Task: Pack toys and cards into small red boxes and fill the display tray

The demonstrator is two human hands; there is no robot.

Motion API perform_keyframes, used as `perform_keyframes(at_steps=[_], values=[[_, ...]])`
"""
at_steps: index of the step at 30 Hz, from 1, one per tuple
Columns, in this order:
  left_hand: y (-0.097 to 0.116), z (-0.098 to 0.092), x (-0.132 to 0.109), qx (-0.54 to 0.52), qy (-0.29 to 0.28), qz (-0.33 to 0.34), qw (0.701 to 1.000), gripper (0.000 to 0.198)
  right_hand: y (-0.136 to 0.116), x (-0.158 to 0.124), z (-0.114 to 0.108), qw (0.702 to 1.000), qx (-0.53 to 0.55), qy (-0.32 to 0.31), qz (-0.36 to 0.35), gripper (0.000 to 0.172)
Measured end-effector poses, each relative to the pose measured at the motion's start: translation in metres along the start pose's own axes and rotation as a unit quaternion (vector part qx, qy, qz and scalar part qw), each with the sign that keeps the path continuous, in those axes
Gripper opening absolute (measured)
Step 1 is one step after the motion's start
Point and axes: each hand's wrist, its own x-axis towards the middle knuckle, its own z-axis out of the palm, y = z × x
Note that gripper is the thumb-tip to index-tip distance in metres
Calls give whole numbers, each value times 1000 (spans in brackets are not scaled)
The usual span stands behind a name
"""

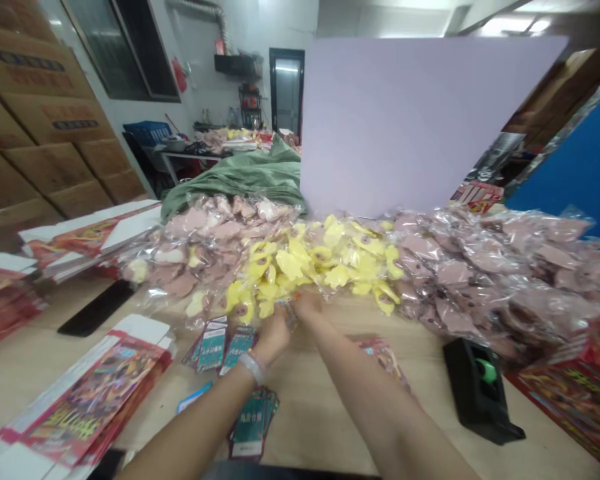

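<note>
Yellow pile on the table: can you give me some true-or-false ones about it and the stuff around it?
1. The yellow pile lies between the left pink pile and the right pink pile. True.
2. The left hand and the right hand are at the yellow pile's near edge. True.
3. The tape dispenser sits to the left of both hands. False: it sits to their right.
4. A band is on the left wrist. True.
5. The cards by the left hand are orange. False: they are teal.
</note>
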Motion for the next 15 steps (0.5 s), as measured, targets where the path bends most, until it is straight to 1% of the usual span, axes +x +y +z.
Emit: perform_keyframes(at_steps=[1, 2, 3, 4, 5, 6, 7, 8, 9, 10, 11, 12, 13, 14, 15], values=[[3, -1, -5, 13, 3, 6, 1000, 50, 0, -3, -9, 1000, 16, 12, 1, 23], [8, 0, -12, 26, 6, 16, 1000, 54, 5, -10, -26, 999, 33, 31, 0, 20], [16, 1, -19, 38, 6, 31, 999, 57, 16, -22, -51, 997, 54, 58, -3, 16], [27, 5, -25, 50, -6, 63, 997, 60, 32, -39, -82, 993, 78, 90, -5, 15], [41, 12, -29, 65, -29, 118, 991, 65, 51, -62, -117, 987, 103, 127, -5, 15], [57, 21, -30, 83, -62, 198, 975, 72, 73, -89, -152, 977, 129, 168, -1, 17], [75, 34, -28, 105, -103, 298, 943, 81, 96, -121, -184, 967, 156, 203, 7, 21], [94, 49, -22, 128, -149, 404, 893, 90, 118, -154, -211, 954, 178, 241, 17, 25], [114, 66, -15, 153, -193, 496, 832, 98, 139, -187, -230, 941, 204, 266, 34, 27], [133, 83, -7, 174, -232, 561, 775, 105, 158, -217, -240, 922, 252, 286, 61, 28], [150, 98, 2, 190, -263, 591, 738, 110, 174, -243, -241, 895, 315, 303, 92, 28], [165, 111, 10, 201, -285, 597, 722, 112, 188, -262, -236, 867, 370, 312, 117, 27], [176, 121, 17, 207, -297, 587, 724, 112, 198, -276, -225, 842, 417, 313, 136, 27], [184, 126, 21, 207, -295, 570, 738, 112, 206, -283, -211, 827, 444, 311, 146, 26], [189, 127, 22, 202, -283, 553, 757, 111, 211, -285, -198, 829, 441, 311, 146, 26]])
